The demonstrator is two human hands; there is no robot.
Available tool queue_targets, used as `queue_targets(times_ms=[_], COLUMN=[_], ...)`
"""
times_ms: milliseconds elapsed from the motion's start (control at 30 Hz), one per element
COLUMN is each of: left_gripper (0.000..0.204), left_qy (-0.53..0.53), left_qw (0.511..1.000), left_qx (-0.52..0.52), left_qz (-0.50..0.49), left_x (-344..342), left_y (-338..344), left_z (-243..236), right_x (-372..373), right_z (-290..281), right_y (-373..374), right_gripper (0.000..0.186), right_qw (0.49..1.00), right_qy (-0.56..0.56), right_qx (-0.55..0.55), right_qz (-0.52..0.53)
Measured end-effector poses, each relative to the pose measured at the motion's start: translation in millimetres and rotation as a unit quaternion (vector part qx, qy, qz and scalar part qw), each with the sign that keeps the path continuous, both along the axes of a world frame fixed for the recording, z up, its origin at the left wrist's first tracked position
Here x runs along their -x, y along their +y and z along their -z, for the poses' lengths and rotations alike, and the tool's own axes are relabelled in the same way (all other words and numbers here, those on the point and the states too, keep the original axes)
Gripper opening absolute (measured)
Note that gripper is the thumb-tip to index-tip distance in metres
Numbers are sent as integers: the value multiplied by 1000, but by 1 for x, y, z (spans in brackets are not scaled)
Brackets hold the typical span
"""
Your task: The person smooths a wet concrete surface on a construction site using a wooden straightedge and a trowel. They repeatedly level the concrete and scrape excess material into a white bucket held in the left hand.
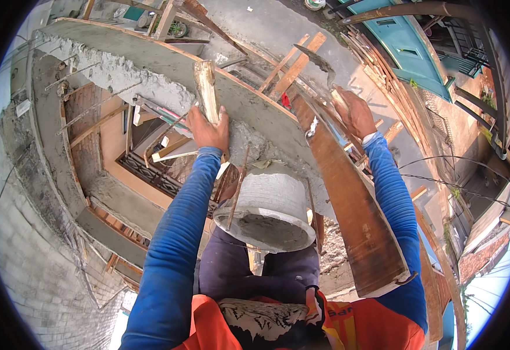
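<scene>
A short, pale piece of split wood [206, 87] stands nearly upright on the concrete ledge, with my left hand [209, 126] closed round its lower end. Out to the right, my right hand [355, 114] grips the wooden handle of a machete [318, 59]. Its dark, curved blade is raised and points up and to the left, apart from the wood. A long brown plank [354, 204] leans between my right forearm and the ledge. In front of my lap is a round, hollow concrete piece [271, 201] with rusty rebar beside it.
The rough concrete ledge [138, 44] runs across the front, with rebar [100, 96] sticking out of its broken edge. Below lies a street [290, 29] with stacked timber [392, 96] along it. Wooden braces [298, 65] rise beyond the ledge. Cables hang at the right.
</scene>
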State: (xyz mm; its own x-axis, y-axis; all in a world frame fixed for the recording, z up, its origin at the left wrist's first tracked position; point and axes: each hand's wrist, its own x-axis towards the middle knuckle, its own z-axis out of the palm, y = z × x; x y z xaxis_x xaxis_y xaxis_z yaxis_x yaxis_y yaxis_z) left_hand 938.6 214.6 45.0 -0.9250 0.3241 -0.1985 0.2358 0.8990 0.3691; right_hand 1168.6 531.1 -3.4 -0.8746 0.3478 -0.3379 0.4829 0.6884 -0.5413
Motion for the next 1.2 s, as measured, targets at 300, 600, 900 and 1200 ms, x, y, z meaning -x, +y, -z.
queue_targets(times_ms=[300,600,900,1200], left_gripper=[74,79,78,55], left_qy=[38,1,1,51], left_qw=[999,1000,1000,998], left_qx=[0,14,14,-26], left_qz=[17,-5,7,34], left_x=[1,1,3,1], left_y=[-7,-6,3,-1], left_z=[8,3,-4,9], right_x=[-172,-95,-73,-76], right_z=[-11,97,172,62], right_y=[-38,-70,-56,-31], right_gripper=[55,56,40,37], right_qw=[978,975,980,933], right_qy=[-198,-65,-67,-181], right_qx=[64,202,167,304], right_qz=[17,-64,-84,-70])
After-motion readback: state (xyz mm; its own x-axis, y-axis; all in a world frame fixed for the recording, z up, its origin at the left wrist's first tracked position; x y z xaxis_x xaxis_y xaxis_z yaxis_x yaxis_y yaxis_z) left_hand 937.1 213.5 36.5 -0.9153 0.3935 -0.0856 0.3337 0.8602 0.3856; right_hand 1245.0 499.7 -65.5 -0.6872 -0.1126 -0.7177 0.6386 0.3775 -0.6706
